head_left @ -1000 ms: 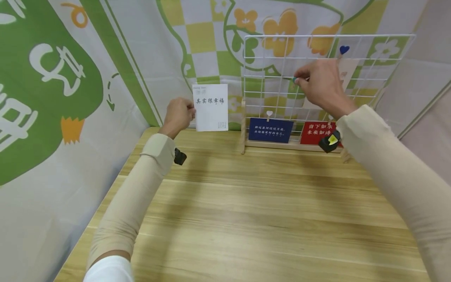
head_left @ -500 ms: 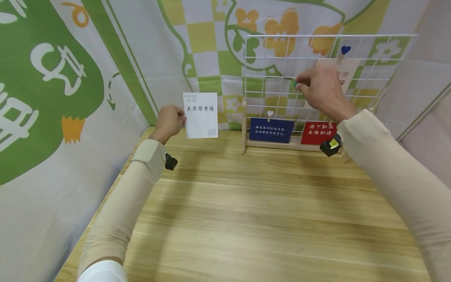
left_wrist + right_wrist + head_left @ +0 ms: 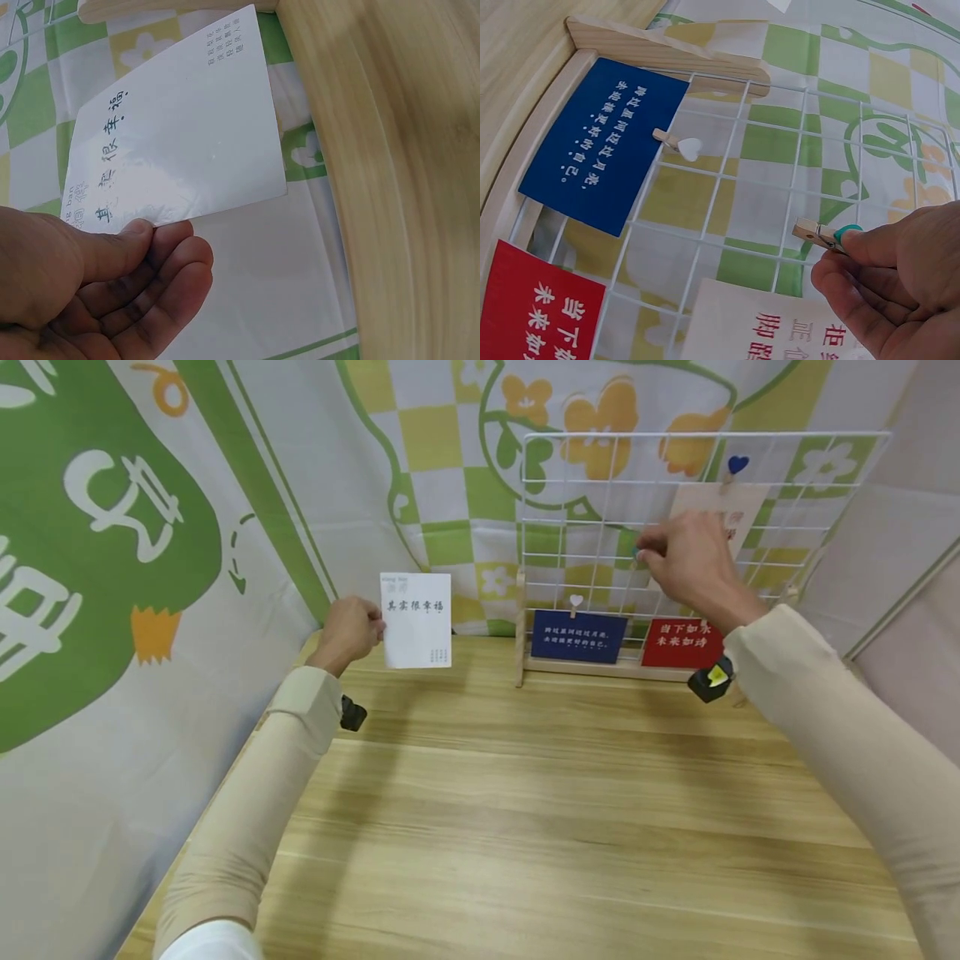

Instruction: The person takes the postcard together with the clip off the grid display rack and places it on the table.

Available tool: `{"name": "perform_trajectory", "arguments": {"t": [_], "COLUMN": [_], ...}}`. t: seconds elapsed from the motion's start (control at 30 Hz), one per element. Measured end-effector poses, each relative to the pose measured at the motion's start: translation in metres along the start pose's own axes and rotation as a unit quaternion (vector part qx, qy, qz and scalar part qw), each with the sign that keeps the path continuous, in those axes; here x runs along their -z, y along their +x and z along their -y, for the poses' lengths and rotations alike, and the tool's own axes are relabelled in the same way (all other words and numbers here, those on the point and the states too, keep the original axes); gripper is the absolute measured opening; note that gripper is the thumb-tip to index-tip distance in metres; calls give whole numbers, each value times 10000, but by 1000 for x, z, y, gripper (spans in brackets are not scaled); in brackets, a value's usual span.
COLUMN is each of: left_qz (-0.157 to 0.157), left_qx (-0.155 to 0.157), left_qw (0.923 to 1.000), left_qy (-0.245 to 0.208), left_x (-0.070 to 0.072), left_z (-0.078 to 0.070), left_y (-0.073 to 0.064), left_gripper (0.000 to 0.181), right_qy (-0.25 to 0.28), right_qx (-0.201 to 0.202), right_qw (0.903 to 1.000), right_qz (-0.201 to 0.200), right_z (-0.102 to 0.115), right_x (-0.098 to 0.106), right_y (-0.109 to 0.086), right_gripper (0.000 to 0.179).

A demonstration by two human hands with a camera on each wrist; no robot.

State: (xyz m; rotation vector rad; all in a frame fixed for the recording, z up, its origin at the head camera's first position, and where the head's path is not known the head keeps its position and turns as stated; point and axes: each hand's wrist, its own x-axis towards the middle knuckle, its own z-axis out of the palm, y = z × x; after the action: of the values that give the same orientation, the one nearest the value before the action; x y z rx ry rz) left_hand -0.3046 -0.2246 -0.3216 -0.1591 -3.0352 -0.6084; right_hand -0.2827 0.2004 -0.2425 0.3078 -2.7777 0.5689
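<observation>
My left hand [image 3: 352, 631] pinches a white card [image 3: 417, 622] with dark lettering by its left edge, left of the white wire grid. In the left wrist view the thumb lies on the front of the card [image 3: 187, 127]. My right hand [image 3: 693, 558] is in front of the wire grid [image 3: 577, 539]. Its thumb and fingers pinch a small wooden clothespin [image 3: 817, 234] with a teal top, seen best in the right wrist view. Whether the clothespin touches the wires I cannot tell.
A blue card [image 3: 577, 637] hangs low on the grid under a white-heart clip, beside a red card [image 3: 678, 643]. A pale card [image 3: 742, 510] under a blue-heart clip [image 3: 738, 464] is partly hidden by my right hand. Wooden feet hold the grid on the table [image 3: 525, 802].
My left hand has moved left and lower with the white card, away from the grid. My right hand has shifted slightly down and right with the clothespin.
</observation>
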Motion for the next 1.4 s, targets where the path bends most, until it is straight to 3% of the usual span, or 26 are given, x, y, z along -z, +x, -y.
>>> {"name": "perform_trajectory", "arguments": {"t": [0.47, 0.73, 1.03, 1.4], "left_qz": [360, 484, 683, 845], "left_qx": [304, 253, 265, 172], "left_qw": [9989, 9983, 9969, 9954], "left_qy": [74, 214, 289, 422], "left_x": [-3, -3, -5, -7], "left_z": [19, 28, 41, 56], "left_y": [-7, -6, -8, -8], "left_gripper": [21, 21, 21, 22], "right_qy": [51, 6, -21, 153], "right_qx": [24, 484, 135, 329], "right_qw": [10000, 9984, 9999, 9993], "right_qz": [12, -300, -24, -100], "right_z": [-17, -31, -40, -52], "right_x": [-9, -17, -25, -34], "right_y": [-15, -24, -28, -37], "right_gripper": [23, 18, 22, 20]}}
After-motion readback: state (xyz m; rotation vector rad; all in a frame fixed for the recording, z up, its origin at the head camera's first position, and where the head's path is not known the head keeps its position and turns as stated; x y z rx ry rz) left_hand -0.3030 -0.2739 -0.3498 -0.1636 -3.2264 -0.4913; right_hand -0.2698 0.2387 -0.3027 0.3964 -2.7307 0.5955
